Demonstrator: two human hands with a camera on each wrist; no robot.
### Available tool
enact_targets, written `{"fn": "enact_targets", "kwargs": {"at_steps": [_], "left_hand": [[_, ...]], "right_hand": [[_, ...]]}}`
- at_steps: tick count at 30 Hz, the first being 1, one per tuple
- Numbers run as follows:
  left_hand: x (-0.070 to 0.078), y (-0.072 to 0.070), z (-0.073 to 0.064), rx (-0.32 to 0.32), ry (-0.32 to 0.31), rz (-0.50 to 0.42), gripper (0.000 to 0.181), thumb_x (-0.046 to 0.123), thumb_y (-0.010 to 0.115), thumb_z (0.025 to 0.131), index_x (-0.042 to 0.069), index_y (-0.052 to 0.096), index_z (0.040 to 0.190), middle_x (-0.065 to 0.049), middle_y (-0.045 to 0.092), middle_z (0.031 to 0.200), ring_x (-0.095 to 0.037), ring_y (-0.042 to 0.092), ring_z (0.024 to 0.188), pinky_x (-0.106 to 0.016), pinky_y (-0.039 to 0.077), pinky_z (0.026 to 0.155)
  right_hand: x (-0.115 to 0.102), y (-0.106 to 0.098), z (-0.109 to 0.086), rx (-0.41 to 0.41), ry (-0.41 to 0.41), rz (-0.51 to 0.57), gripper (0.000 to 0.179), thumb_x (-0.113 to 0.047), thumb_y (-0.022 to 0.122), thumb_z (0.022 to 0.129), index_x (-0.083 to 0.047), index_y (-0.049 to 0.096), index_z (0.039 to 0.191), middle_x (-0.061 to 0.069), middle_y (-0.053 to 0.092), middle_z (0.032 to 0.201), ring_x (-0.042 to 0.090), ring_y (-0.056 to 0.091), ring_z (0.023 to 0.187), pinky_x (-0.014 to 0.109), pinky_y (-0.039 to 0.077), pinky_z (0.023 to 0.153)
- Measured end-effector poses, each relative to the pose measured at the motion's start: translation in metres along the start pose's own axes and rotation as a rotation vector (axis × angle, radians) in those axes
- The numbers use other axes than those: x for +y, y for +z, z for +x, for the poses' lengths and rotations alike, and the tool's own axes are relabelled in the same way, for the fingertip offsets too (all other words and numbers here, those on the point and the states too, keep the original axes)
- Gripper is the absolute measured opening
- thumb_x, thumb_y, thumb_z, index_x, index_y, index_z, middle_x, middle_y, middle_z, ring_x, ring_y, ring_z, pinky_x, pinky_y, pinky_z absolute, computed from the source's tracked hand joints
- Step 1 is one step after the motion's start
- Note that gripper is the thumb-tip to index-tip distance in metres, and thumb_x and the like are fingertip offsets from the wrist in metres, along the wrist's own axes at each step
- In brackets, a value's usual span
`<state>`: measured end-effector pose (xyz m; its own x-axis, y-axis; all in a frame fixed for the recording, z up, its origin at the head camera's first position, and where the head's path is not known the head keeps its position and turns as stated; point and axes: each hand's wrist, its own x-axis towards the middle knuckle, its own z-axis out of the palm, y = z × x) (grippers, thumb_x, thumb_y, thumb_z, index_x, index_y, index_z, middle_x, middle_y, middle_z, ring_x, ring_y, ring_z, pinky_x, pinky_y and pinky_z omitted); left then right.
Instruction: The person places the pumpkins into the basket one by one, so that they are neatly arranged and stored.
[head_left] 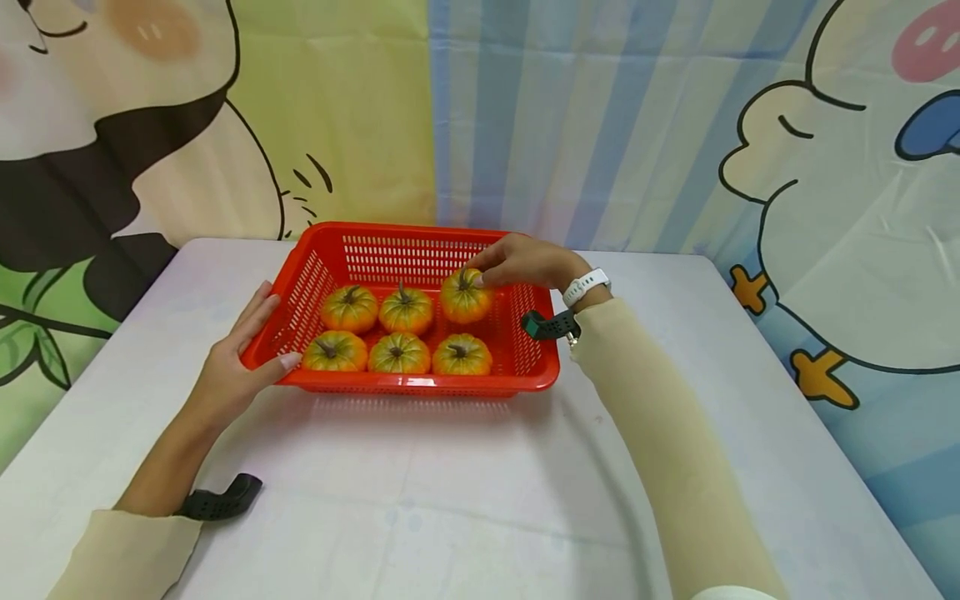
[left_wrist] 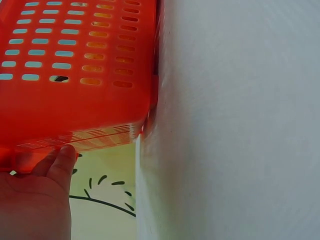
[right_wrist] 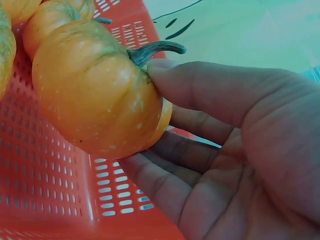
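Note:
My right hand (head_left: pixel 517 260) pinches a small orange pumpkin (head_left: pixel 465 302) near its stem, inside the right part of a red plastic basket (head_left: pixel 420 382). In the right wrist view the thumb lies beside the dark curved stem (right_wrist: pixel 157 50), and the other fingers support the pumpkin's side and underside. At the basket's left front corner, my left hand (head_left: pixel 232 371) grips the rim, thumb over the front edge and fingers along the left side. The left wrist view shows its fingertips (left_wrist: pixel 64 155) at the rim. Several similar pumpkins (head_left: pixel 400 355) sit in the basket in two rows.
The basket stands on a white-covered table (head_left: pixel 420 500), towards its back edge. Behind it hangs a printed curtain (head_left: pixel 570 125) with cartoon figures and stripes. Each wrist wears a dark strap (head_left: pixel 221 498), and a white watch band (head_left: pixel 587 287) circles the right wrist.

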<state>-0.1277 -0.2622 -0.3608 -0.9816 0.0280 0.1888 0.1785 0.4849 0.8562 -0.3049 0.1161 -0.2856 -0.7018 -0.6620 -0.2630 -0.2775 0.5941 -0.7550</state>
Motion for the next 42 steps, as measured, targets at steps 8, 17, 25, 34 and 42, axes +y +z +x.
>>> {"fn": "enact_targets", "kwargs": {"at_steps": [8,17,25,34,42], "left_hand": [[0.000,-0.001,-0.002,-0.003,-0.003,-0.005,0.082,0.018,0.069,0.090,0.019,0.020,0.156,0.013,0.009,0.161,-0.024,0.017,0.146,-0.012,0.045,0.080],[-0.001,-0.001,-0.001,-0.006,-0.012,-0.002,0.082,0.018,0.069,0.089,0.018,0.021,0.156,0.011,0.009,0.162,-0.025,0.017,0.146,-0.012,0.045,0.080],[-0.002,-0.001,0.001,-0.009,-0.008,-0.019,0.082,0.016,0.068,0.090,0.018,0.021,0.156,0.010,0.008,0.162,-0.025,0.016,0.146,-0.011,0.045,0.079],[0.000,-0.001,-0.001,-0.006,-0.005,-0.013,0.081,0.017,0.068,0.090,0.018,0.022,0.156,0.012,0.009,0.162,-0.023,0.017,0.146,-0.011,0.045,0.080],[0.001,-0.001,-0.001,-0.017,0.017,-0.038,0.079,0.016,0.067,0.091,0.016,0.022,0.156,0.009,0.009,0.162,-0.022,0.017,0.146,-0.011,0.045,0.081]], "right_hand": [[-0.003,0.003,0.003,-0.030,0.016,0.032,0.037,-0.018,0.067,0.092,-0.011,0.066,0.128,0.003,0.068,0.116,0.019,0.060,0.105,0.045,0.047,0.096],[-0.002,0.007,0.009,-0.073,0.004,0.041,0.037,-0.014,0.064,0.093,-0.008,0.064,0.130,0.003,0.066,0.121,0.017,0.059,0.110,0.033,0.049,0.093],[-0.002,0.009,0.014,-0.069,0.037,-0.041,0.039,-0.015,0.066,0.092,-0.008,0.063,0.130,0.002,0.063,0.127,0.016,0.058,0.111,0.034,0.049,0.094],[-0.001,0.016,0.019,-0.081,0.032,-0.122,0.038,-0.017,0.066,0.091,-0.008,0.065,0.128,0.002,0.064,0.123,0.017,0.058,0.108,0.032,0.050,0.089],[-0.001,0.019,0.022,-0.090,0.048,-0.128,0.040,-0.018,0.067,0.091,-0.008,0.064,0.130,0.001,0.062,0.127,0.016,0.057,0.103,0.032,0.050,0.088]]}}
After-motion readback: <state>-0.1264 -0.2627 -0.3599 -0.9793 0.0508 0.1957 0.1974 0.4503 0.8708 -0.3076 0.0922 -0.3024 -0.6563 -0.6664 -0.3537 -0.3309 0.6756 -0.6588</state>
